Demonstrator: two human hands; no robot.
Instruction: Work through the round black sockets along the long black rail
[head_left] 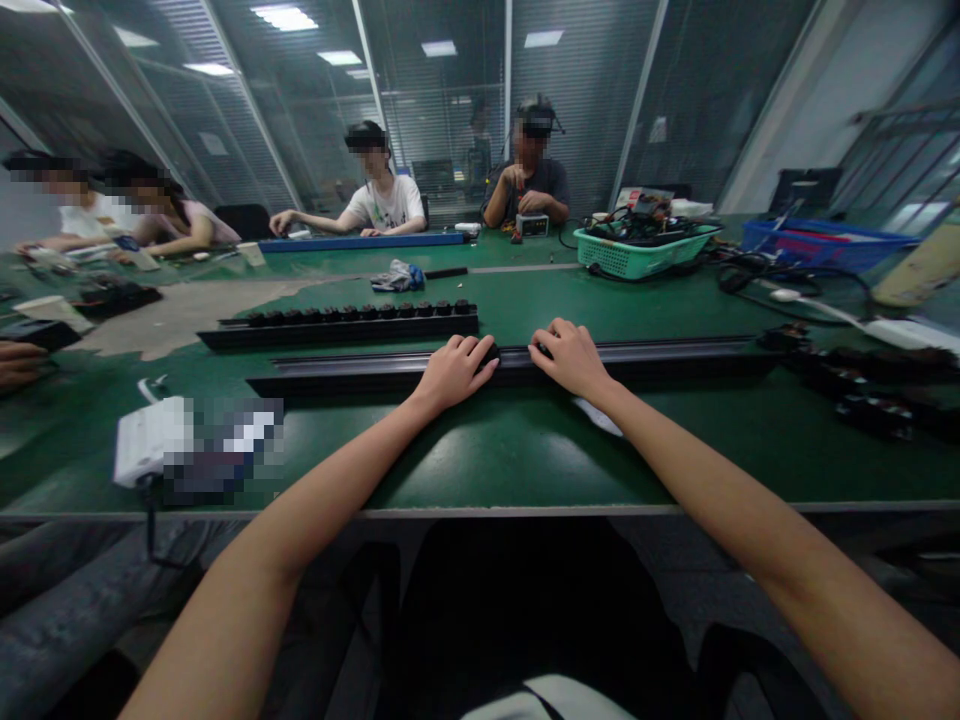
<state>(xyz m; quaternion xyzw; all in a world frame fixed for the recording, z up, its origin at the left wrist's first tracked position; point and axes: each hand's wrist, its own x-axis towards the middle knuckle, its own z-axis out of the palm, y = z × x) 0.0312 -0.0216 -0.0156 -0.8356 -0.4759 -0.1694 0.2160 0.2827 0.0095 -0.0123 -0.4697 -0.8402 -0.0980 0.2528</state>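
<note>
A long black channel-shaped rail [660,364] lies across the green table in front of me. My left hand [456,371] rests over the rail's middle, its fingers curled round a small dark part [490,353] that is mostly covered. A short gap to the right, my right hand [573,357] is also bent over the rail. Its fingers are closed on another small black part [543,346], only partly visible. Just behind, a second black rail [337,329] carries a row of several round black pieces [382,312].
Dark parts [885,385] are heaped at the right. A white box [150,440] with a cable stands near the front left. Behind are a blue-and-white cloth [397,276], a green basket [645,250] and a blue tray [832,250]. Several people sit across the table.
</note>
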